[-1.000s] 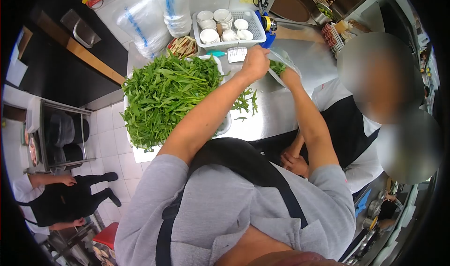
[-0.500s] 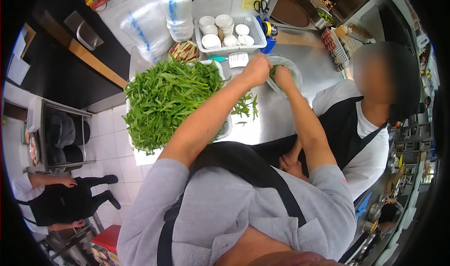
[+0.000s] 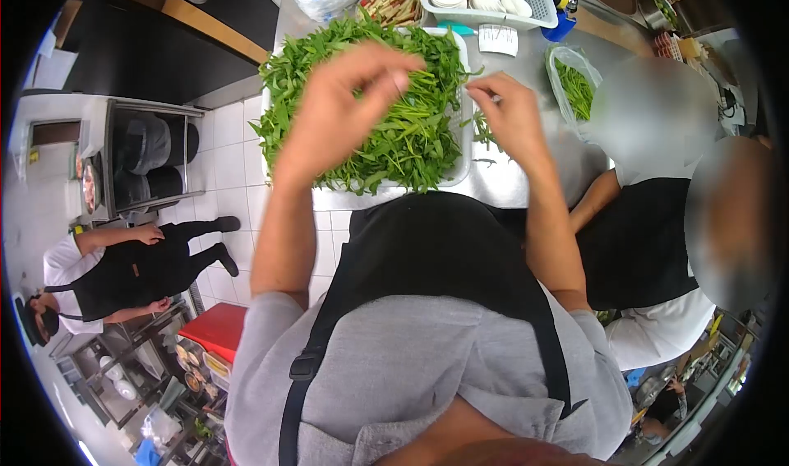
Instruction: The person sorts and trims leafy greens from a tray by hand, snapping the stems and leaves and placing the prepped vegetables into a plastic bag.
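Note:
A heap of leafy greens with long stems (image 3: 394,137) fills a white plastic basket (image 3: 466,149) on the counter. Over the heap hangs my left hand (image 3: 349,96), slightly blurred, its fingers curved and the thumb apart, with nothing seen between them. My right hand (image 3: 514,117) is at the basket's right edge, thumb and fingertips pinched together; whatever they hold is too small to make out. Loose leaves (image 3: 483,129) lie on the metal just beyond the rim. To the right, a clear plastic bag (image 3: 559,104) stands apart from both hands with cut greens (image 3: 575,89) inside.
Behind the greens are a container of cut reddish-white sticks (image 3: 390,6), a basket of small white dishes (image 3: 542,10) and a written label (image 3: 498,40). Co-workers in black aprons (image 3: 641,236) stand close on my right. Another person (image 3: 131,269) is off to the left.
Both hands have left the plastic bag and moved left to the heap of greens. My view has shifted, and the bag now stands by itself. A second person shows at the right.

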The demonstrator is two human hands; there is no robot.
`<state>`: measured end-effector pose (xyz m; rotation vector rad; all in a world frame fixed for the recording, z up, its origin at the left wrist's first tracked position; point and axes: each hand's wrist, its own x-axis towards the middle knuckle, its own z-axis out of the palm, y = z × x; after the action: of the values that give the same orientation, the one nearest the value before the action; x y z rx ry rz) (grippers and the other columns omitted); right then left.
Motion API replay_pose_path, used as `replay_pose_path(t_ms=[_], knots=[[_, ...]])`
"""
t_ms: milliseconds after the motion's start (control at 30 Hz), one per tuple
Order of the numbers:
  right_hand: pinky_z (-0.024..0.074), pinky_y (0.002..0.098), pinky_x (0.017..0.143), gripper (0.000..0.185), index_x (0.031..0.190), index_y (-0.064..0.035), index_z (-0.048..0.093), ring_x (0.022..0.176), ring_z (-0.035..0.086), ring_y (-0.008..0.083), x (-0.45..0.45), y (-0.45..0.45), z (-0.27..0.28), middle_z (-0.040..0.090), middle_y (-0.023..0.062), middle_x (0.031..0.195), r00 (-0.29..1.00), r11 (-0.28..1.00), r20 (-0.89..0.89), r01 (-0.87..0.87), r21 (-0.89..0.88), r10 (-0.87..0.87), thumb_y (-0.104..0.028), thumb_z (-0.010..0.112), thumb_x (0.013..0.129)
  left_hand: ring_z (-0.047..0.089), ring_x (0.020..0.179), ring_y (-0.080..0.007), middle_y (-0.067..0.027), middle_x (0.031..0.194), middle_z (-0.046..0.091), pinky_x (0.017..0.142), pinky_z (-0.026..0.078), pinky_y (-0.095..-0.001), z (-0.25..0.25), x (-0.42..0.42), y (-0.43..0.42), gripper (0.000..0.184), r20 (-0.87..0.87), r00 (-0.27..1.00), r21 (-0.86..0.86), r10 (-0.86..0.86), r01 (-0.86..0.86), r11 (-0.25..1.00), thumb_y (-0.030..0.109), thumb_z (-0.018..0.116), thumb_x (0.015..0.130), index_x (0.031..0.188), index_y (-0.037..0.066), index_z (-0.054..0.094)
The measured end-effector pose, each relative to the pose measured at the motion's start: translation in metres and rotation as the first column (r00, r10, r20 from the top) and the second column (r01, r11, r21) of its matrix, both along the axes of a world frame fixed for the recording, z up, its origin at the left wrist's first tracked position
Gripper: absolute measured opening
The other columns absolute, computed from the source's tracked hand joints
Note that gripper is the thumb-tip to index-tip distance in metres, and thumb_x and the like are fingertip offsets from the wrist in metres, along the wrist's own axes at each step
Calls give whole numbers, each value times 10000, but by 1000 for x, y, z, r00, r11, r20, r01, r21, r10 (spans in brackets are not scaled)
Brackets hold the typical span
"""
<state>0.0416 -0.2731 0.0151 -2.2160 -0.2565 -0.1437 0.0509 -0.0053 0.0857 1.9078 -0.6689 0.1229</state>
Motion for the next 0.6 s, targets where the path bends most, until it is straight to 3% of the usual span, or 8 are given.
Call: replay_pose_path(t_ms=[33, 133, 233, 300, 367, 467, 533, 600], knots=[[527, 384, 805, 142, 992, -6, 743, 852, 670, 321, 12, 18, -7, 699, 150, 913, 999, 998, 22, 29, 56, -30, -104, 684, 907, 670, 914, -146, -82, 1087, 729, 777, 525, -266, -14, -15, -9, 188, -71, 997, 2, -5, 5, 1000, 88, 683, 937, 1111, 63, 750], [502, 426, 860, 132, 937, -16, 744, 910, 648, 342, 52, 48, -42, 685, 153, 890, 957, 986, 273, -49, -160, 92, -127, 698, 883, 679, 906, -161, -96, 1063, 728, 686, 510, -273, -47, -44, -22, 191, -186, 982, 22, 19, -15, 1000, 23, 704, 901, 1081, 57, 758], [480, 444, 886, 131, 888, -21, 735, 941, 630, 357, 68, 44, -47, 683, 158, 888, 980, 982, 160, -91, -164, 117, -147, 713, 858, 636, 783, -153, -75, 972, 723, 639, 470, -256, -57, -58, -15, 159, -232, 963, -40, 135, -149, 988, 28, 692, 915, 1057, 37, 764], [491, 425, 842, 112, 840, -16, 705, 897, 632, 334, 62, 37, -37, 681, 157, 875, 973, 999, 228, -35, -41, 44, -127, 719, 847, 587, 720, -126, -62, 926, 713, 610, 439, -240, -59, -67, 0, 148, -255, 937, -61, 237, -260, 964, 37, 683, 930, 1054, 25, 763], [519, 327, 723, 70, 911, -13, 688, 787, 637, 165, 46, 36, -14, 666, 85, 859, 995, 994, 97, 11, 111, -22, -74, 710, 884, 591, 727, -113, -58, 935, 714, 605, 442, -238, -63, -74, 13, 149, -211, 929, -11, 305, -314, 949, 41, 682, 933, 1056, 28, 764], [523, 280, 703, 130, 1014, -14, 663, 776, 630, 105, 21, 37, -7, 658, 55, 852, 980, 855, -122, -74, 513, 157, -50, 697, 894, 617, 750, -106, -56, 976, 720, 611, 474, -254, -73, -80, 7, 165, -251, 910, -28, 331, -349, 937, 36, 679, 930, 1070, 39, 766], [525, 275, 698, 237, 1105, -2, 642, 784, 643, 104, 13, 39, -9, 651, 59, 902, 929, 919, -211, -227, 322, 304, -53, 706, 882, 621, 751, -103, -61, 985, 723, 610, 479, -251, -79, -78, 1, 177, -273, 908, 43, 318, -318, 947, 36, 681, 928, 1082, 50, 766], [521, 314, 696, 184, 1033, 7, 675, 755, 646, 157, 7, 55, 1, 660, 86, 894, 944, 962, -189, -273, 19, 272, -79, 703, 873, 624, 738, -123, -80, 1002, 725, 609, 489, -258, -83, -77, -2, 182, -222, 921, 44, 321, -319, 947, 38, 681, 927, 1088, 55, 764]])
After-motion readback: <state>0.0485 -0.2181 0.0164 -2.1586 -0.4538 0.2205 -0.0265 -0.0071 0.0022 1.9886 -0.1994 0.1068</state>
